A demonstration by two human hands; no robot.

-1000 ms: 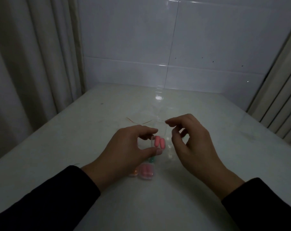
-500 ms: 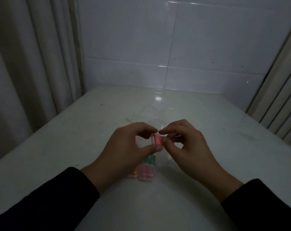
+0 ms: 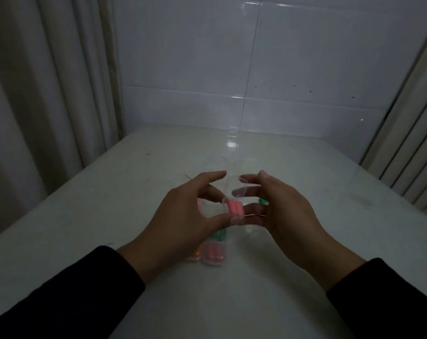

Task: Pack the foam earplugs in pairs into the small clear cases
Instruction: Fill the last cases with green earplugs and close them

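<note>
While both hands hovered just above the pale desk (image 3: 305,277), the left hand (image 3: 183,221) pinched a small clear case (image 3: 234,204) between thumb and forefinger, its grip closed round the case's lower end. Two pink earplugs (image 3: 235,208) lay side by side inside it. The right hand (image 3: 281,211) met the case from the other side, fingers curled against its raised clear lid; how firm that grip was could not be told. On the desk beneath the hands lay filled cases: a pink pair (image 3: 213,255), a green pair (image 3: 219,234) and an orange pair (image 3: 194,255). A loose green earplug (image 3: 263,201) showed behind the right fingers.
</note>
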